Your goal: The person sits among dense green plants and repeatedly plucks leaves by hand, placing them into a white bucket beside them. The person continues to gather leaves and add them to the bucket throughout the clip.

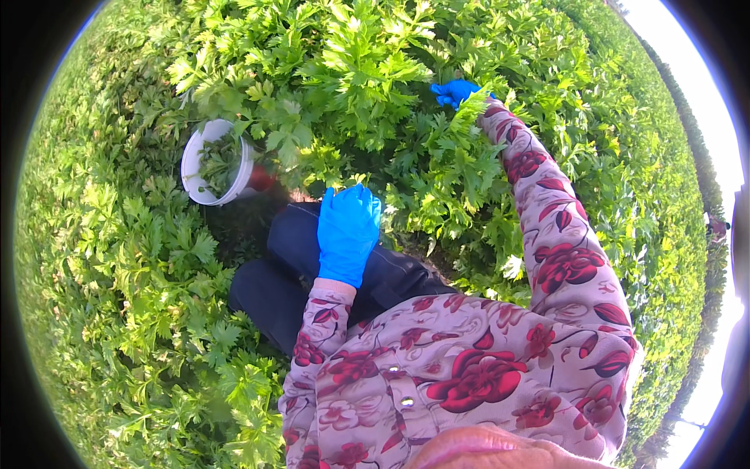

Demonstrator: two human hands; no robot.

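My left hand (350,234), in a blue glove, is held above my knee with its back to the camera. Its fingers curl away from me; small yellowish leaves show past the fingertips, but I cannot tell whether they are gripped. My right hand (456,94), gloved in the same blue, reaches out among leafy green plants (375,70) that look like celery. Leaves partly cover it, and its fingers look bent; what they hold is hidden. A white plastic bucket (188,167) leans beyond my knees on the left, with cut green leaves (221,164) inside.
Dense rows of the same foliage (117,281) surround me on both sides. My dark trousers (281,293) are bent low between the plants. A strip of bare soil (436,261) shows beside my leg. Far right stands a small blurred figure (717,228), perhaps a person.
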